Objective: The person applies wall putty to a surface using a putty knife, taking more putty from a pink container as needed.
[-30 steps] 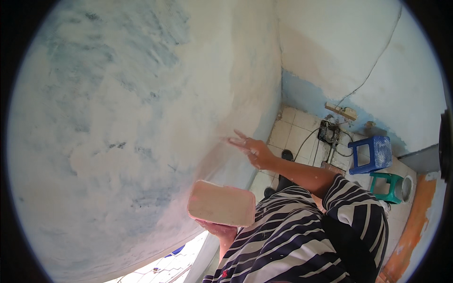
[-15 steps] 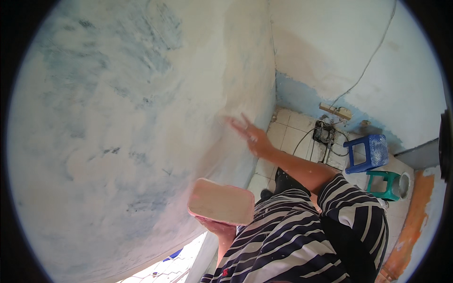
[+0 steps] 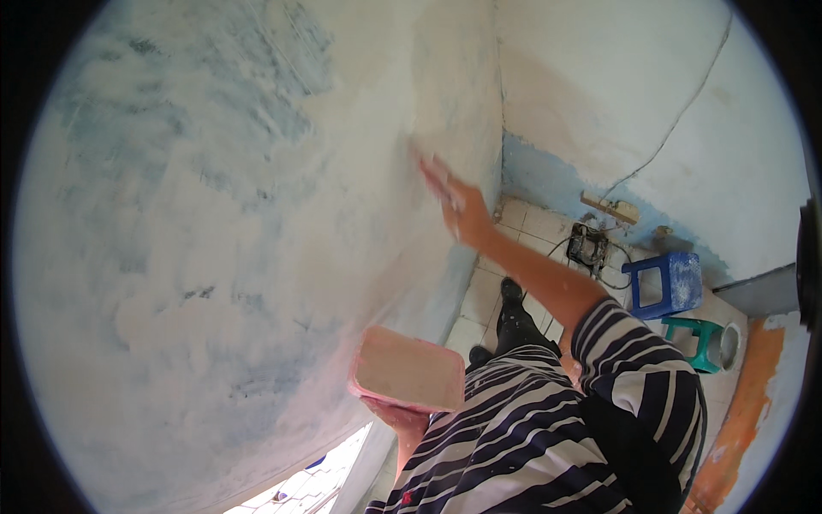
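Observation:
My left hand supports a pink rectangular container with a smooth beige surface from underneath, low by the wall; most of its fingers are hidden. My right hand reaches out to the pale, patchy blue-and-white wall, with white smears on it. Its fingers are smeared by motion, so whether they hold anything is unclear, as is contact with the wall.
Blue stool, green stool and metal bucket stand to my right. A dark object with cables lies on the tiles below a power strip. An orange patch marks the right edge.
My right hand has moved farther up along the wall, with the forearm more extended. My left hand and the container have shifted only slightly. More of my dark-clad leg shows.

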Motion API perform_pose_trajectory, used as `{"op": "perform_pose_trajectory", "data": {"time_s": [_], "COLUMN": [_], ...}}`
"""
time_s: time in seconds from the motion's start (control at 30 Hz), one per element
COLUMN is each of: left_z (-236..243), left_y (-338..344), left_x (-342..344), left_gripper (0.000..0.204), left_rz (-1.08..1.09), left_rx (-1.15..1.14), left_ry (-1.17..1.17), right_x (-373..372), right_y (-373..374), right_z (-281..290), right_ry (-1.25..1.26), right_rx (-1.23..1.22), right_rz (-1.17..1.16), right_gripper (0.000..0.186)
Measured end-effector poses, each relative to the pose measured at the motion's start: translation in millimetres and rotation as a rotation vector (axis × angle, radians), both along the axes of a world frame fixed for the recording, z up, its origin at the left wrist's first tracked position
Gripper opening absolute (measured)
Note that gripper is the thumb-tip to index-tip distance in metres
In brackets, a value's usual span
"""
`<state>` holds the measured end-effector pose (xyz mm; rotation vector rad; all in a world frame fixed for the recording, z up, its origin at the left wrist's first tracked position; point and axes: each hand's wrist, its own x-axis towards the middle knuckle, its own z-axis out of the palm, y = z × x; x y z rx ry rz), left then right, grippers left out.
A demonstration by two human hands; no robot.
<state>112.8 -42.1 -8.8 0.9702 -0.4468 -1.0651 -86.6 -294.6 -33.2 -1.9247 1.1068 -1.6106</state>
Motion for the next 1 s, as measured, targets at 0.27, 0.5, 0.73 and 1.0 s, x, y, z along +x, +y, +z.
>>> {"op": "perform_pose_trajectory", "data": {"time_s": [0.27, 0.5, 0.73, 1.0], "left_z": [0.9, -10.6, 11.8, 11.9], "left_y": [-0.3, -8.3, -12.0, -15.9], "left_x": [7.2, 15.7, 0.7, 5.3], "left_gripper": [0.047, 0.046, 0.045, 0.041], "left_rz": [0.003, -0.019, -0.051, -0.022], "left_rx": [-0.029, -0.133, -0.026, -0.056], "left_ry": [0.043, 0.041, 0.103, -0.121], "right_x": [-43.6, -4.1, -59.0, -10.9], "right_y": [-37.8, 10.6, -55.8, 14.7], "right_z": [53.2, 11.3, 33.5, 1.0], "right_ry": [-0.642, 0.098, -0.511, -0.227], "right_rx": [0.410, -0.077, 0.379, -0.080], "right_rz": [-0.145, -0.015, -0.090, 0.169], "right_gripper": [0.049, 0.049, 0.055, 0.045]}}
